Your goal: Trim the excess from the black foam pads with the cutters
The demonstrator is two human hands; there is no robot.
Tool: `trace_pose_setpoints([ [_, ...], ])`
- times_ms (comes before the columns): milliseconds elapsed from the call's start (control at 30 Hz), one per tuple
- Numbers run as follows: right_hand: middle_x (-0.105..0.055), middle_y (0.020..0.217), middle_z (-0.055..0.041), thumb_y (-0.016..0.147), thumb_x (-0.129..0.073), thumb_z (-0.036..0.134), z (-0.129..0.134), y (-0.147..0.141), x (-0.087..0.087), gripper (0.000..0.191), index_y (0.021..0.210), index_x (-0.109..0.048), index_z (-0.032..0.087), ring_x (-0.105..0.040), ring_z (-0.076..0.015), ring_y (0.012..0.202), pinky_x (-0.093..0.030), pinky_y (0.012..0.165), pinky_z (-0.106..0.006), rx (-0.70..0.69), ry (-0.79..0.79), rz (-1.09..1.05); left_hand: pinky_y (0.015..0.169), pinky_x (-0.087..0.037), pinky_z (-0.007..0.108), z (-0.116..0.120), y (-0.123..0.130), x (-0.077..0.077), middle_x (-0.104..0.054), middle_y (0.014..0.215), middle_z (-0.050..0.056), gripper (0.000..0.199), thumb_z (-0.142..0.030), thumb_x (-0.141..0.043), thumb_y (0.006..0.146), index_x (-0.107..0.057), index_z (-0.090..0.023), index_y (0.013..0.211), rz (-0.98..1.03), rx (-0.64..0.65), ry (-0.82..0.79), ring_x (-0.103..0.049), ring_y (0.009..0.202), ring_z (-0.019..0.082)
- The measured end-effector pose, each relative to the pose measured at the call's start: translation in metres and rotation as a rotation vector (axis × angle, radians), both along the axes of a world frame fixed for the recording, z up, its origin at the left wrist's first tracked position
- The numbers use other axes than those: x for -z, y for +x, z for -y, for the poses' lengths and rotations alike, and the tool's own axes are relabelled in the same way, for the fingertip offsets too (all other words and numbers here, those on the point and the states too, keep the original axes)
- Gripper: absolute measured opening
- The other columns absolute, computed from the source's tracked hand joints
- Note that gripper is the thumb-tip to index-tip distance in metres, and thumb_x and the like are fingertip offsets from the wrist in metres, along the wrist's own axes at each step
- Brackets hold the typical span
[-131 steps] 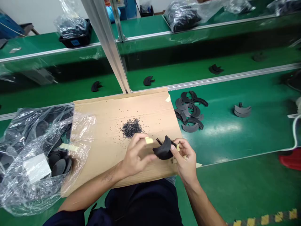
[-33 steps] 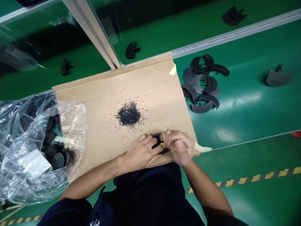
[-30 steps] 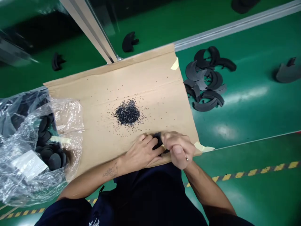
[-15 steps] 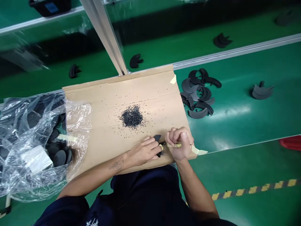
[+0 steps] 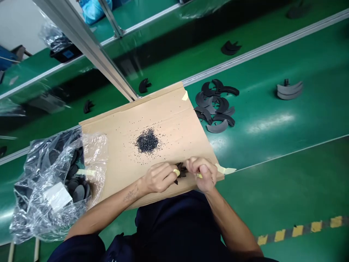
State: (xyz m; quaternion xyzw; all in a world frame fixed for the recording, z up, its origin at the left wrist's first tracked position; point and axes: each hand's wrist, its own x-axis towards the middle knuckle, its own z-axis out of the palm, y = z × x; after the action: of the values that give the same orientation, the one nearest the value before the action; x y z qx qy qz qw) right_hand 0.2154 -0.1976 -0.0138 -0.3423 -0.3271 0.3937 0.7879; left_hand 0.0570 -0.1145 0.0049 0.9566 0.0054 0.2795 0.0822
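My left hand point(image 5: 160, 177) is closed on a dark plastic part point(image 5: 181, 170) low over the cardboard; its fingers hide much of the part. Something yellow covers the tip of my left thumb. Just to the right, my right hand point(image 5: 203, 173) is curled closed beside the same part. A bit of yellow shows at that hand, but what its fingers grip is hidden. Beyond both hands lies a pile of tiny black pieces point(image 5: 147, 141), with stray ones scattered around it on the cardboard sheet point(image 5: 114, 127).
Several dark curved parts point(image 5: 217, 125) lie heaped on the green surface right of the cardboard. Another curved part point(image 5: 289, 91) sits farther right. At left, a clear plastic bag point(image 5: 35, 203) holds black discs point(image 5: 79, 193). A metal post point(image 5: 109, 74) rises behind the cardboard.
The view has shifted and tilted. My left hand has turned, its yellow-covered thumb tip now showing on top of the dark part. My right hand stays curled close by.
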Motion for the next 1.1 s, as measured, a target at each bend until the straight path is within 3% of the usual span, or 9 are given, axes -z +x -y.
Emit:
trace_pose_setpoints([
  [133, -0.035, 0.054, 0.0057, 0.096, -0.06, 0.049, 0.002, 0.002, 0.003, 0.042, 0.066, -0.053, 0.021, -0.029, -0.0101, 0.043, -0.025, 0.047, -0.028, 0.033, 0.017, -0.072, 0.065, -0.05, 0.026, -0.013, -0.001, -0.034, -0.066, 0.08, 0.005, 0.009, -0.011, -0.056, 0.096, -0.056, -0.017, 0.089, 0.04, -0.149, -0.206, -0.063, 0.072, 0.015],
  [233, -0.034, 0.056, 0.0063, 0.097, -0.057, 0.046, -0.001, 0.006, 0.001, 0.038, 0.07, -0.053, 0.021, -0.027, -0.0097, 0.044, -0.023, 0.047, -0.027, 0.084, 0.031, -0.133, 0.067, -0.051, 0.024, -0.04, 0.017, -0.048, -0.066, 0.083, 0.003, 0.005, -0.023, -0.061, 0.096, -0.058, -0.018, 0.095, 0.055, -0.355, -0.49, -0.064, 0.075, 0.014],
  [367, -0.033, 0.057, 0.0069, 0.099, -0.052, 0.046, -0.002, 0.012, -0.009, 0.037, 0.072, -0.049, 0.022, -0.026, -0.0097, 0.044, -0.023, 0.048, -0.025, 0.136, 0.058, -0.187, 0.072, -0.054, 0.026, -0.081, 0.088, -0.038, -0.068, 0.088, 0.002, 0.012, -0.026, -0.056, 0.095, -0.057, -0.019, 0.104, 0.018, -0.392, -0.782, -0.067, 0.078, 0.015],
  [533, -0.031, 0.059, 0.0071, 0.102, -0.047, 0.044, 0.009, 0.016, -0.023, 0.034, 0.075, -0.046, 0.023, -0.023, -0.01, 0.045, -0.021, 0.046, -0.023, 0.181, 0.064, -0.217, 0.092, -0.054, 0.031, -0.108, 0.199, -0.02, -0.071, 0.104, 0.006, 0.013, -0.012, -0.061, 0.085, -0.061, -0.016, 0.098, -0.056, -0.345, -0.726, -0.068, 0.1, 0.019],
  [667, -0.032, 0.059, 0.0068, 0.102, -0.045, 0.043, 0.015, 0.018, -0.025, 0.033, 0.076, -0.045, 0.023, -0.022, -0.01, 0.045, -0.021, 0.046, -0.023, 0.238, 0.063, -0.247, 0.095, -0.054, 0.038, -0.111, 0.239, -0.021, -0.071, 0.105, 0.006, 0.03, -0.014, -0.077, 0.075, -0.064, -0.017, 0.102, -0.121, -0.3, -0.652, -0.068, 0.1, 0.024],
  [767, -0.031, 0.059, 0.0072, 0.102, -0.046, 0.045, 0.013, 0.026, -0.022, 0.035, 0.075, -0.043, 0.023, -0.019, -0.0098, 0.045, -0.022, 0.046, -0.023, 0.277, 0.046, -0.307, 0.107, -0.046, 0.046, -0.108, 0.227, -0.028, -0.067, 0.121, 0.01, 0.036, -0.014, -0.078, 0.077, -0.065, -0.017, 0.111, -0.157, -0.283, -0.573, -0.059, 0.118, 0.029],
  [867, -0.031, 0.06, 0.0074, 0.1, -0.049, 0.046, 0.011, 0.037, -0.018, 0.036, 0.074, -0.042, 0.023, -0.018, -0.0094, 0.044, -0.024, 0.046, -0.022, 0.281, 0.011, -0.37, 0.108, -0.043, 0.049, -0.097, 0.185, -0.034, -0.059, 0.131, 0.014, 0.027, -0.019, -0.066, 0.089, -0.063, -0.016, 0.116, -0.165, -0.276, -0.447, -0.052, 0.125, 0.03],
  [1033, -0.031, 0.06, 0.0069, 0.096, -0.056, 0.048, 0.008, 0.058, -0.025, 0.036, 0.073, -0.046, 0.022, -0.022, -0.0089, 0.045, -0.026, 0.046, -0.022, 0.274, -0.026, -0.41, 0.081, -0.057, 0.036, -0.041, 0.091, -0.022, -0.065, 0.096, 0.008, 0.021, -0.035, -0.049, 0.103, -0.062, -0.018, 0.103, -0.385, 0.052, -0.263, -0.063, 0.091, 0.021],
  [1100, -0.031, 0.06, 0.0065, 0.094, -0.06, 0.048, 0.008, 0.065, -0.031, 0.035, 0.072, -0.048, 0.022, -0.024, -0.0089, 0.045, -0.027, 0.046, -0.021, 0.246, -0.03, -0.392, 0.075, -0.059, 0.034, -0.017, 0.064, -0.013, -0.066, 0.09, 0.006, 0.02, -0.036, -0.049, 0.103, -0.063, -0.021, 0.102, -0.435, 0.091, -0.234, -0.064, 0.083, 0.021],
])
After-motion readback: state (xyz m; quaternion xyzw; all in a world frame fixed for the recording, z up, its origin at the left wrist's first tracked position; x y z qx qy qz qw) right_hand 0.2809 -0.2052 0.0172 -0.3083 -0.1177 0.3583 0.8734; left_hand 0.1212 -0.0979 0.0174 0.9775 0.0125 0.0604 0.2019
